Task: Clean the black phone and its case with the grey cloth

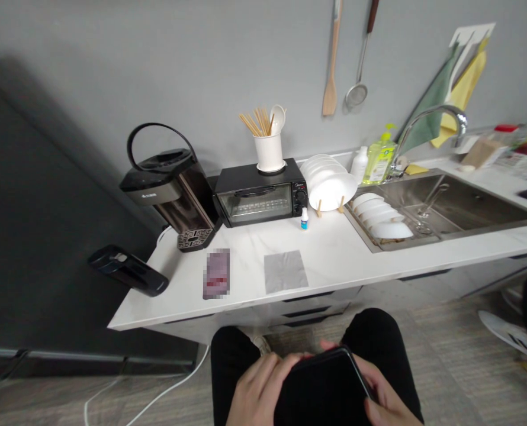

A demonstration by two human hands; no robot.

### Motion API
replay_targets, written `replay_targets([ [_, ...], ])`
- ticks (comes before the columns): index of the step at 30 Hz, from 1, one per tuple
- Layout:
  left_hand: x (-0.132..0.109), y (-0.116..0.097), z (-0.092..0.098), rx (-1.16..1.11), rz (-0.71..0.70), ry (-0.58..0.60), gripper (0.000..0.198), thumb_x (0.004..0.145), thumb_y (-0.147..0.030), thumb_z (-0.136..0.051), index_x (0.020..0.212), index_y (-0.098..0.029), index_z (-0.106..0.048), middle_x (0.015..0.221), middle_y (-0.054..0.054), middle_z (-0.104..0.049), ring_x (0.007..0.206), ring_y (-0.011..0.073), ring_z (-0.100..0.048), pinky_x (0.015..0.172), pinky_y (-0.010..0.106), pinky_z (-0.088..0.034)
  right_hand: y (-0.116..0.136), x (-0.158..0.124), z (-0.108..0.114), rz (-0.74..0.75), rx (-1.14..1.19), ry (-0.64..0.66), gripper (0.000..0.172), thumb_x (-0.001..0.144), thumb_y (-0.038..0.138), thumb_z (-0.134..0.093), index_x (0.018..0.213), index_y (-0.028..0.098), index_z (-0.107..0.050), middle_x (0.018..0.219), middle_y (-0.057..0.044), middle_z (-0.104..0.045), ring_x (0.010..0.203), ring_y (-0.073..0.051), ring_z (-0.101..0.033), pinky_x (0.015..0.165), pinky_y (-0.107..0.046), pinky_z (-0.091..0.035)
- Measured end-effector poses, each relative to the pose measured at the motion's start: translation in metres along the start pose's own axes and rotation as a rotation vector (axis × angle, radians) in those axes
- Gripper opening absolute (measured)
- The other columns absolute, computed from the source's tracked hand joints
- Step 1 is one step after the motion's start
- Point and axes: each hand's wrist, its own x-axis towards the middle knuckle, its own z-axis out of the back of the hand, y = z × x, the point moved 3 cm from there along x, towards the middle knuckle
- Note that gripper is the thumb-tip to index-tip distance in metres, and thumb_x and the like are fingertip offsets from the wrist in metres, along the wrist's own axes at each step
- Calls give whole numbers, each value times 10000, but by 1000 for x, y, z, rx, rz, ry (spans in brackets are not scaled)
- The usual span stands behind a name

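Note:
Low in the view, above my lap, my left hand (259,387) and my right hand (385,393) hold a black phone (323,387) between them. Its screen is dark, and the lower end runs out of the picture. The left fingers lie along its left and upper edge, while the right hand grips the right edge with the thumb at the side. On the white counter (246,305) before me lie a flat grey cloth (285,272) and a blurred-out purple item (217,273). A small white bottle with a blue label (304,219) stands farther back.
A dark drink dispenser (170,189) and a black bottle (128,269) are at left. Behind stands a toaster oven (261,195) bearing a utensil holder (269,151). Racked white plates (330,183), a soap bottle (379,160) and a sink (468,228) with bowls extend rightward.

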Motion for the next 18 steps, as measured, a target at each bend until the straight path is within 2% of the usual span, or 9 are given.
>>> replay_targets([
  [4,2,2,1,-18,-21,-6,786,910,-835,-430,1465,-284,-512,1139,57,-757,991,221,-747,902,274,-603,-4,4,-1,7,23,21,806,819,645,-773,1519,321,-540,1521,-105,-581,1489,-383,-425,1245,-540,-257],
  [9,-4,6,-4,30,-45,-28,802,880,-837,-496,1478,-302,-523,1142,53,-769,1001,234,-753,897,275,-608,-11,2,-2,-26,102,-9,904,723,715,-815,1498,321,-568,1491,-110,-606,1455,-407,-465,1242,-563,-252],
  [13,-9,10,-11,112,-52,-37,834,845,-856,-528,1465,-299,-545,1145,60,-771,1005,247,-754,907,284,-605,-20,1,6,-18,118,-38,933,689,732,-827,1493,329,-576,1485,-115,-611,1457,-418,-459,1246,-572,-237],
  [18,-8,14,-24,74,-61,-20,882,784,-863,-603,1443,-278,-566,1145,82,-766,982,266,-756,887,311,-616,-28,-3,11,4,171,-106,972,619,784,-837,1448,322,-629,1466,-115,-628,1450,-422,-468,1253,-560,-244],
])
